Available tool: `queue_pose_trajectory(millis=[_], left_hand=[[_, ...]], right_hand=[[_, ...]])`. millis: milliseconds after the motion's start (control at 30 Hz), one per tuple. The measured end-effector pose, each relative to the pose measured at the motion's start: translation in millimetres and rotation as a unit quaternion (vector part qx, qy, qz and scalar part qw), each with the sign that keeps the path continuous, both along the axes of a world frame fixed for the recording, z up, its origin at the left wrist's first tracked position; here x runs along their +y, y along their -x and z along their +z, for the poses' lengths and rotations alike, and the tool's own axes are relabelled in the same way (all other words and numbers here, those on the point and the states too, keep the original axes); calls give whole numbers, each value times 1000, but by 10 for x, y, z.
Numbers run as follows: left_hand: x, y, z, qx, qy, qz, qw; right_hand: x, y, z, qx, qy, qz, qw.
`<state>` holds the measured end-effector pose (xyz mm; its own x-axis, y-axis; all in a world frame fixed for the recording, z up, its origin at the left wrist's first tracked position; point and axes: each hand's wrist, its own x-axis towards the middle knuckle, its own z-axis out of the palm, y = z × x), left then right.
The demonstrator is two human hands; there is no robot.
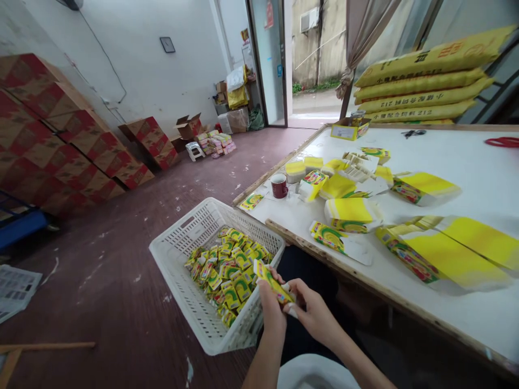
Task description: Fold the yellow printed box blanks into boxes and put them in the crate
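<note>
Between my two hands is a small yellow printed box [271, 281], held tilted over my lap beside the basket. My left hand [272, 305] wraps round its near side, with the thumb along it. The fingers of my right hand [306, 302] pinch the box's lower end, where a white flap shows. Just left of my hands stands a white plastic basket [174, 281], partly filled with many small yellow-green packets [231, 265]. On the table edge to the right lies a flattened yellow carton [330, 237] with a white flap.
Stacks of flat yellow cartons [466, 254] and a dark red mug [279, 186] sit on the white table [458, 146]. Scissors [413, 133] lie at its far side. Yellow sacks [421, 86] are piled behind it. Red-brown cardboard boxes [52, 129] line the left wall.
</note>
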<state>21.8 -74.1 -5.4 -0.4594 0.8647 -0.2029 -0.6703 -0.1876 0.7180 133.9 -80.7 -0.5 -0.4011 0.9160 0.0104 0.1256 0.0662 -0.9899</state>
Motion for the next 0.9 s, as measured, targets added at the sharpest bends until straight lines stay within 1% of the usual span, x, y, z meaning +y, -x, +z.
queue_pose_trajectory(millis=[100,167,233,300,367,400,433,467,500,567,600,633,667,700,733,767,800,833,867,900], left_hand=[[-15,-46,-57,67,-5,-13,998],[-11,-42,-79,109,12,-27,994],[2,7,-78,148,27,-45,988],[13,107,-29,183,12,-49,982],[1,237,73,233,-30,-63,970],[-17,299,136,271,-51,-81,958],[-41,350,200,322,-64,-111,938],[-69,385,258,382,-65,-150,910],[-95,401,303,443,-56,-198,873],[-126,383,341,536,-34,-310,785],[-129,357,336,559,-23,-357,748],[-124,326,318,568,-13,-390,724],[-115,294,293,572,-2,-404,714],[-104,265,267,575,10,-398,715],[-94,238,243,581,19,-379,720],[-88,212,222,586,23,-358,727],[-87,187,204,590,20,-343,731],[-92,161,187,593,15,-333,733],[-101,133,169,593,9,-328,735],[-112,102,149,593,3,-322,738]], right_hand=[[118,-165,61,7,-32,-55,998],[179,-293,87,8,-47,-61,997],[231,-434,83,-13,-81,-68,994],[281,-584,53,-51,-144,-105,983],[322,-717,23,-101,-223,-146,958],[330,-762,17,-132,-262,-153,944],[326,-786,19,-163,-297,-144,930],[307,-787,28,-192,-327,-119,917],[273,-767,40,-215,-353,-82,907],[174,-687,53,-234,-387,-5,892],[120,-642,43,-233,-396,25,888],[72,-606,15,-225,-402,37,887],[34,-580,-32,-214,-403,20,889],[9,-567,-94,-200,-395,-29,896],[-3,-564,-167,-181,-376,-102,903],[-4,-565,-242,-157,-341,-181,909],[2,-565,-311,-127,-290,-244,916],[12,-557,-369,-90,-227,-277,929],[21,-539,-413,-47,-158,-276,947],[28,-511,-441,0,-89,-249,964]])
